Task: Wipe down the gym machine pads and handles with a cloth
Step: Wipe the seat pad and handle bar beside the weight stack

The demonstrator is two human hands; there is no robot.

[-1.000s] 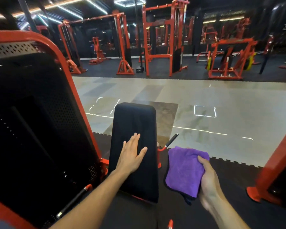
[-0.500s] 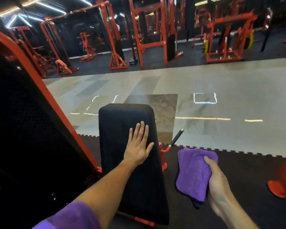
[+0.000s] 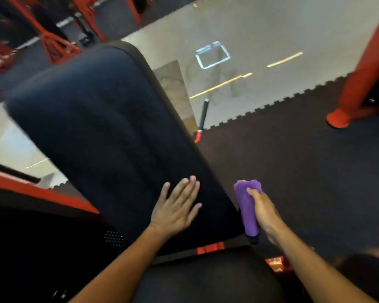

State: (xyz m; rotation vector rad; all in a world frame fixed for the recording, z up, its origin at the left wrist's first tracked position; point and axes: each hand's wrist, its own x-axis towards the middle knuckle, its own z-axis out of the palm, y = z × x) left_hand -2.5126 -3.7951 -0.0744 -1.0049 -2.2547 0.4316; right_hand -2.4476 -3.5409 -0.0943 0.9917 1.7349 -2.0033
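A long black back pad (image 3: 101,119) of a red-framed gym machine fills the middle and left of the view, slanting away from me. My left hand (image 3: 175,206) lies flat on the pad's lower part with its fingers spread. My right hand (image 3: 264,213) grips a bunched purple cloth (image 3: 247,204), which touches the pad's lower right edge. A black handle (image 3: 204,113) with a red base sticks up just right of the pad. A second black pad (image 3: 206,278) lies below my arms.
The machine's red frame (image 3: 39,193) and dark housing run along the left. A red upright with a round foot (image 3: 339,118) stands at the right on the black rubber matting (image 3: 293,162). Pale floor (image 3: 271,29) with taped marks and more red machines lie beyond.
The view has tilted and dropped close to the pad. My left hand has slid to the pad's lower part. The cloth, held out to the right before, is bunched against the pad's edge.
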